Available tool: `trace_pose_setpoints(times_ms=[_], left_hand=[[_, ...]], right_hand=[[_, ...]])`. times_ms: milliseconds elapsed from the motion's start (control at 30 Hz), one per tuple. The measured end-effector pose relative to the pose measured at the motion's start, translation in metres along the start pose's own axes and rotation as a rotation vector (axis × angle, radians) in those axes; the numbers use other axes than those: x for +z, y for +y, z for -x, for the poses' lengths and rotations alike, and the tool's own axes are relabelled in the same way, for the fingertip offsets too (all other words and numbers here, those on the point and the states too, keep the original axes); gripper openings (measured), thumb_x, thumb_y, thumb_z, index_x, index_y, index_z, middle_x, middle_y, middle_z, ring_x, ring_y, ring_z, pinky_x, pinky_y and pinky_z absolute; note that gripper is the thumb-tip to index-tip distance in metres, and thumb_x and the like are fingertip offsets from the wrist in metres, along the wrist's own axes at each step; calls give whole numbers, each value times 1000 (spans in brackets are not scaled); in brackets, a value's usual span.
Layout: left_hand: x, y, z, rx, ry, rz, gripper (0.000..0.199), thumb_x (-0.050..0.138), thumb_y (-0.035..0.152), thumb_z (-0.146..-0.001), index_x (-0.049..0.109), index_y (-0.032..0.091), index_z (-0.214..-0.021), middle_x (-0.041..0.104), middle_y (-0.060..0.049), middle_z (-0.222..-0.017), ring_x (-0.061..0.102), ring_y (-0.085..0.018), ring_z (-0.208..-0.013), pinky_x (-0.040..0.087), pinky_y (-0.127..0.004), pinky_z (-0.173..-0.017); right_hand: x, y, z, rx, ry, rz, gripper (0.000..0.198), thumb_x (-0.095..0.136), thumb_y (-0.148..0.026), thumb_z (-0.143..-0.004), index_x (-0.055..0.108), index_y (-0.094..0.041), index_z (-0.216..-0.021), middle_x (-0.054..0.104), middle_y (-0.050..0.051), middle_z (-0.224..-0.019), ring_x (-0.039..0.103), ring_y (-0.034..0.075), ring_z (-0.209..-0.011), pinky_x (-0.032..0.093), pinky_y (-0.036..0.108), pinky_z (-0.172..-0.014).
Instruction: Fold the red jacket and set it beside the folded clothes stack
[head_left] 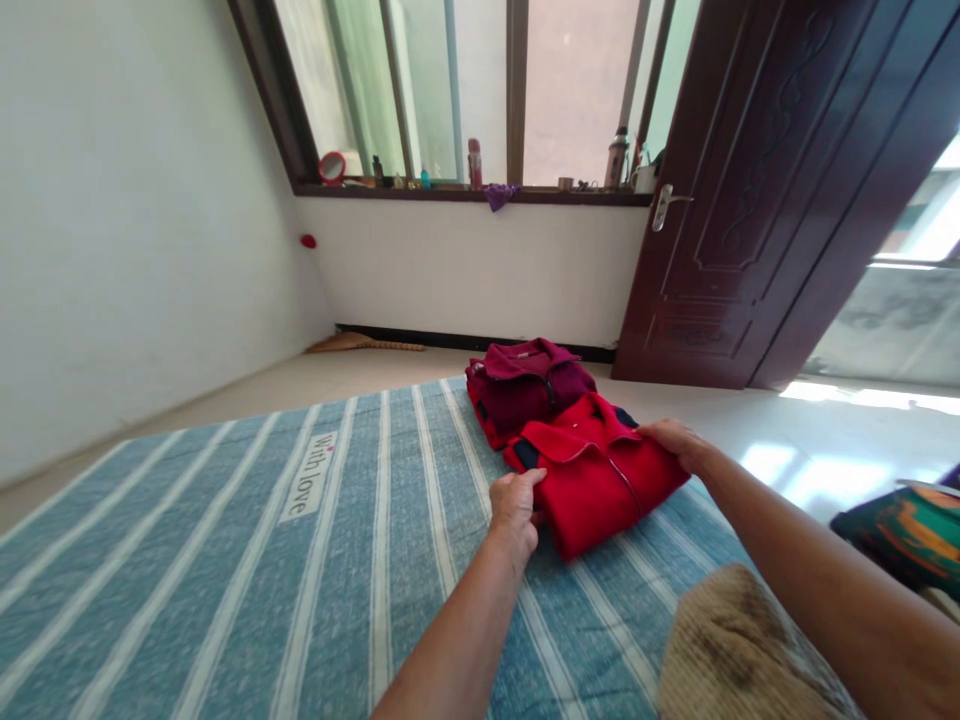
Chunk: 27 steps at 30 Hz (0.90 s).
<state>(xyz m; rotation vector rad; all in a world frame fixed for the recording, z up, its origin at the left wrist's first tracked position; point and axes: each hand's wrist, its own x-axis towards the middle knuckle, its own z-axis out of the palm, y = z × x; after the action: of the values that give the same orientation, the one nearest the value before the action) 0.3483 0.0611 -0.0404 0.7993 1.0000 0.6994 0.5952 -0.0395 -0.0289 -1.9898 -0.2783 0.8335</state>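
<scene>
A folded red jacket [600, 480] with dark blue shoulder patches and a front zipper lies near the bed's right edge, its collar pointing away from me. My left hand [516, 508] grips its left side, thumb on top and fingers underneath. On the opposite side, my right hand [673, 442] is closed on the jacket's right shoulder edge. Just behind it sits a folded maroon jacket [529, 380] with a zipped collar, stacked on more red cloth. The red jacket's far end touches or overlaps this pile.
Blue-and-white striped bedding [337, 590] spreads beneath. A beige textured cloth [742, 650] is close at lower right, beside a multicoloured item [907, 535]. Beyond the bed stand a dark red door [750, 200] and a windowsill [420, 190] with bottles and small things.
</scene>
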Motion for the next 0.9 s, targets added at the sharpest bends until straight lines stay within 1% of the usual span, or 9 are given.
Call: trace_pose_setpoints(times_ms=[167, 367, 633, 767, 900], left_hand=[[1, -2, 5, -19, -15, 5, 17, 67, 15, -61, 51, 18, -65, 58, 1, -51, 54, -14, -45, 42, -24, -41], [0, -2, 9, -31, -49, -1, 14, 66, 13, -63, 53, 17, -67, 60, 0, -55, 55, -14, -46, 44, -25, -42], [0, -4, 12, -27, -66, -18, 13, 65, 13, -65, 54, 17, -70, 63, -1, -58, 57, -15, -48, 44, -24, -41], [-1, -4, 13, -29, -66, -19, 14, 67, 14, -65, 54, 17, -69, 62, -1, -56, 56, -14, -46, 44, -24, -41], [-2, -5, 14, -31, -81, -14, 16, 69, 15, -64, 54, 17, -70, 63, -1, -59, 58, -15, -49, 46, -25, -43]], right_hand=[[-4, -1, 4, 9, -18, 1, 19, 65, -28, -70, 63, -16, -84, 70, 13, -80, 68, 25, -71, 55, 32, -59], [-7, -1, 8, -7, -9, -2, 17, 65, -30, -70, 63, -17, -81, 71, 12, -81, 68, 26, -72, 55, 32, -59], [-4, 12, 10, -28, 49, 73, 17, 64, -30, -71, 63, -15, -80, 70, 12, -80, 67, 24, -70, 53, 29, -56], [-5, 7, 11, -45, 71, 115, 17, 65, -29, -69, 63, -15, -78, 70, 12, -79, 67, 24, -70, 52, 29, -56], [-5, 0, 13, -56, 94, 141, 16, 66, -30, -68, 63, -16, -76, 70, 12, -79, 67, 25, -70, 52, 30, -54]])
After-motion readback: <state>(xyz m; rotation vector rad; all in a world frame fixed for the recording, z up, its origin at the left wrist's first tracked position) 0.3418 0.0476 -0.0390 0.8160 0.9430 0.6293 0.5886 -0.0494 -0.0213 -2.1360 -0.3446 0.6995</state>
